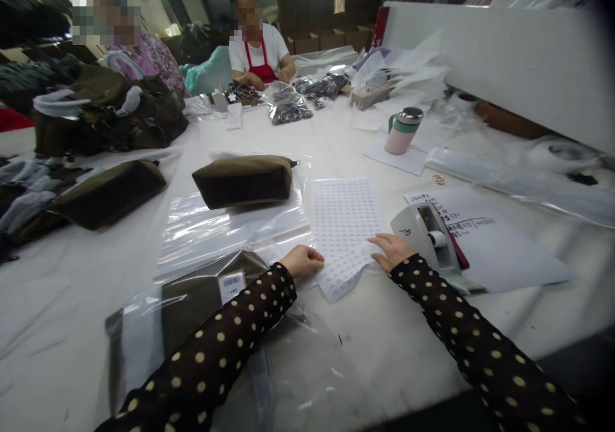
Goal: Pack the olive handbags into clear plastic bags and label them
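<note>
Printed label sheets (346, 211) lie on the white table, the lower one folded or turned at an angle. My left hand (302, 261) is closed in a pinch at the lower left edge of the sheets; whatever it pinches is too small to make out. At their right edge, my right hand (391, 250) holds the paper between thumb and fingers. Left of the sheets is a brown pouch (245, 181) on clear plastic bags (192, 240). Under my left forearm lies a bagged brown item (192, 304) with a barcode label (232, 286).
A tape dispenser (427, 240) stands right of my right hand, beside handwritten paper (509, 246). Farther back is a pink cup (403, 131). Another pouch (113, 191) and piled bags (106, 111) are at left. Two people sit across the table (216, 140).
</note>
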The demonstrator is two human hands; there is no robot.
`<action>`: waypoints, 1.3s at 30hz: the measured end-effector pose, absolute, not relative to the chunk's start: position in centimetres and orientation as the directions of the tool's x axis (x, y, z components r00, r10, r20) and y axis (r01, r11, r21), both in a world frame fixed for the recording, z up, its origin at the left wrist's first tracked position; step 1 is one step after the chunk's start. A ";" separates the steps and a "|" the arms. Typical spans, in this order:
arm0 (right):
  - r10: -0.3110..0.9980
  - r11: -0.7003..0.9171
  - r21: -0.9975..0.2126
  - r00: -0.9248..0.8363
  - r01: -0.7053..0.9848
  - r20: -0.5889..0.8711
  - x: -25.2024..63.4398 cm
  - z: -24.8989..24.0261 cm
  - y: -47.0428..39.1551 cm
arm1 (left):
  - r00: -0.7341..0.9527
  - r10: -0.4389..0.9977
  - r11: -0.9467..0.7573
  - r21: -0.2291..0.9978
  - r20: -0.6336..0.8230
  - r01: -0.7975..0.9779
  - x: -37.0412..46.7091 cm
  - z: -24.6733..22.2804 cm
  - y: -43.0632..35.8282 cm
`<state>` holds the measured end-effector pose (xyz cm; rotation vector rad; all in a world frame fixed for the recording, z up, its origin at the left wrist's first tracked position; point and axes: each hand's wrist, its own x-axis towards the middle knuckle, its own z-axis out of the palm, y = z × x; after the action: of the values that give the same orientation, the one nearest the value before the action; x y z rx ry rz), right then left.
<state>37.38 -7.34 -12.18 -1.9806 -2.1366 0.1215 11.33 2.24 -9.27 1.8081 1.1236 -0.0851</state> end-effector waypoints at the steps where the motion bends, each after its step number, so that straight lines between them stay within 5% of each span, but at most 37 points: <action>1: 0.979 0.140 -0.256 -0.095 0.957 0.178 36.9 -11.8 -7.1 | 0.571 0.653 -0.105 0.688 -0.497 0.718 11.5 -9.3 2.3; 5: 0.946 0.263 -0.398 -0.154 0.879 0.286 34.9 -11.1 -6.4 | 0.542 0.698 -0.134 0.659 -0.467 0.740 11.8 -9.1 2.3; 11: 0.974 0.209 -0.400 -0.155 0.892 0.162 34.9 -13.4 -5.4 | 0.517 0.726 -0.168 0.611 -0.453 0.773 12.0 -9.1 1.2; 21: 0.939 0.200 -0.460 -0.035 0.865 0.343 35.8 -12.0 -4.7 | 0.592 0.666 -0.035 0.774 -0.453 0.632 12.1 -9.0 2.0; 28: 0.989 0.146 -0.435 -0.127 0.888 0.074 36.7 -10.7 -0.9 | 0.676 0.600 -0.210 0.732 -0.427 0.648 12.3 -6.9 5.6; 35: 0.988 0.149 -0.545 -0.141 0.825 0.056 37.3 -8.2 -1.8 | 0.778 0.581 -0.487 0.665 -0.239 0.567 17.6 -4.6 5.7; 39: 0.954 0.148 -0.456 -0.004 0.877 0.301 36.3 -6.9 -3.5 | 0.803 0.485 -0.383 0.741 -0.347 0.552 19.5 -5.7 5.4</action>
<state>36.33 -3.52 -6.92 -1.7432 -1.8942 0.1850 19.55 5.40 -5.65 2.0451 0.7678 -0.0899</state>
